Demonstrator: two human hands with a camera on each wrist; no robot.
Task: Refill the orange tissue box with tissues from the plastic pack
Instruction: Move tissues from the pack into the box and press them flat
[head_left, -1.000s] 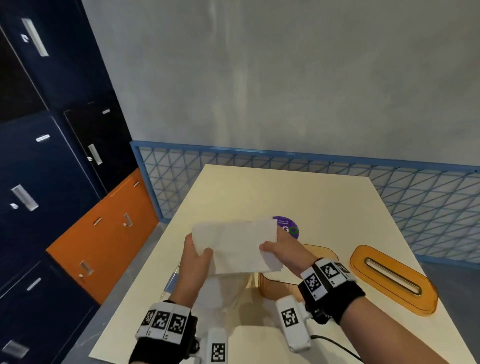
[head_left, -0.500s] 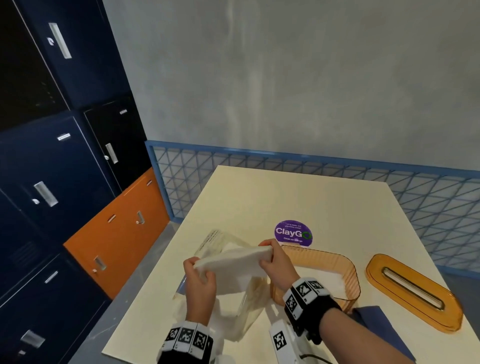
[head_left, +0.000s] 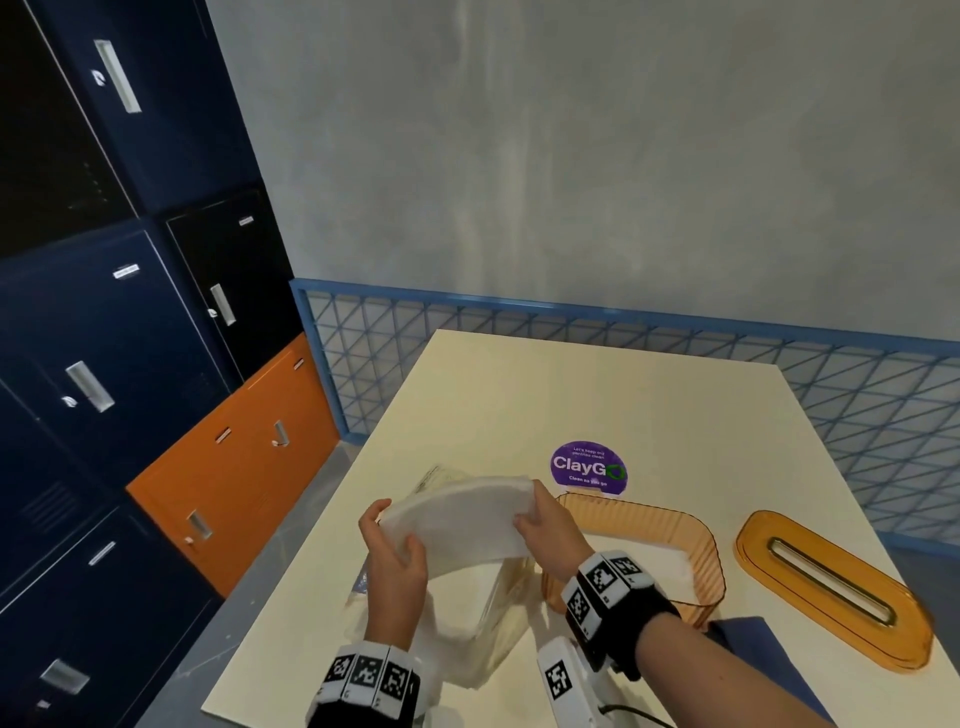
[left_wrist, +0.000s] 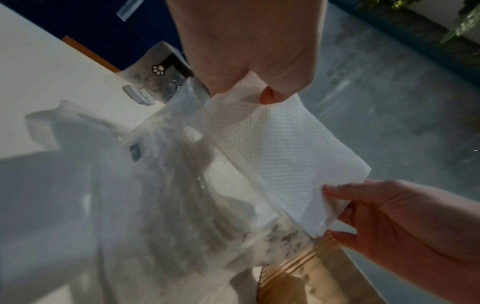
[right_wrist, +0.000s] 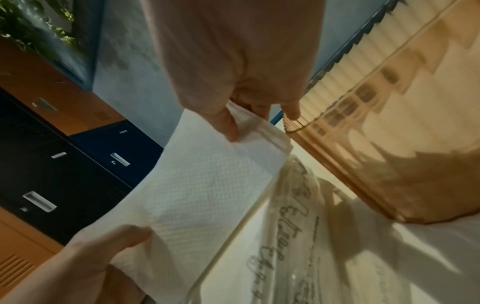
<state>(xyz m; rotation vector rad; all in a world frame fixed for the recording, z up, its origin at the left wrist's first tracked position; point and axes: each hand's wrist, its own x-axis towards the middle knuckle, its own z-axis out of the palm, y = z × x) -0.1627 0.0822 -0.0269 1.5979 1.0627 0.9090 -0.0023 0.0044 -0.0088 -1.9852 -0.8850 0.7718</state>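
Observation:
A white stack of tissues (head_left: 462, 525) is held flat in the air between both hands, above the clear plastic pack (head_left: 483, 623). My left hand (head_left: 395, 545) grips its left end, and my right hand (head_left: 540, 525) pinches its right end. The open orange tissue box (head_left: 696, 582) stands just right of the hands, with some white tissues inside. Its orange lid (head_left: 831, 587) with a slot lies flat further right. From the left wrist, the tissues (left_wrist: 280, 156) stretch between my left hand (left_wrist: 259, 88) and the right hand (left_wrist: 337, 207). The right wrist view has the tissues (right_wrist: 197, 197) beside the pack (right_wrist: 298, 246) and box (right_wrist: 389, 144).
The cream table (head_left: 571, 405) carries a purple ClayGo sticker (head_left: 589, 466) behind the box. A dark blue cloth (head_left: 763, 654) lies at the box's near side. Blue and orange lockers (head_left: 156, 364) stand at the left, and a blue mesh railing (head_left: 623, 332) runs behind the table.
Both hands have lowered the tissue stack from upright in front of me to flat above the pack, near the box's left end. My view has tilted down.

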